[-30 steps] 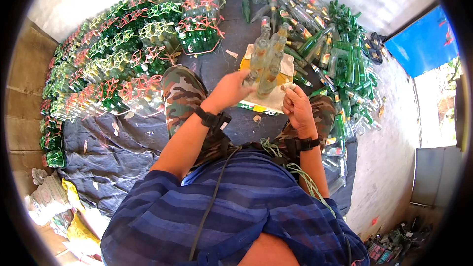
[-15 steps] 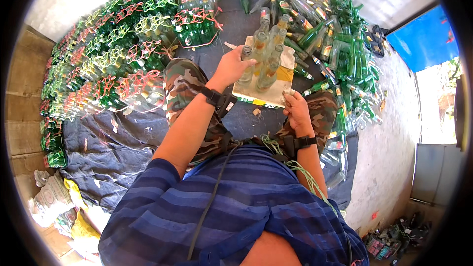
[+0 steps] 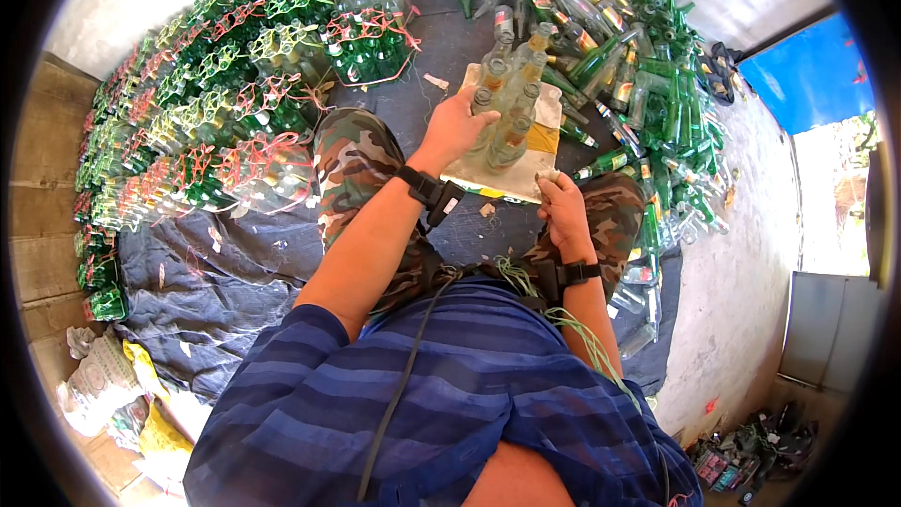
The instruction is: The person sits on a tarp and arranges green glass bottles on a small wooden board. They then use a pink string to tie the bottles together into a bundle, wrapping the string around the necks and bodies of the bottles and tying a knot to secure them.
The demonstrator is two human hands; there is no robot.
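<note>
A cluster of clear glass bottles (image 3: 511,99) stands upright on a white and yellow sack (image 3: 537,145) between my knees. My left hand (image 3: 457,125) presses against the left side of this cluster. My right hand (image 3: 563,209) rests near my right knee, closed on a thin green string (image 3: 526,274) that trails down toward my lap. Both wrists carry black straps.
Bundles of green bottles tied with red and yellow cord (image 3: 235,103) fill the left and far side. A loose heap of green and clear bottles (image 3: 638,84) lies at the right. A dark tarp (image 3: 216,263) covers the floor. A blue sheet (image 3: 807,75) lies at far right.
My left hand has moved from the front of the bottle cluster to its left side. The right hand has drawn back toward my knee.
</note>
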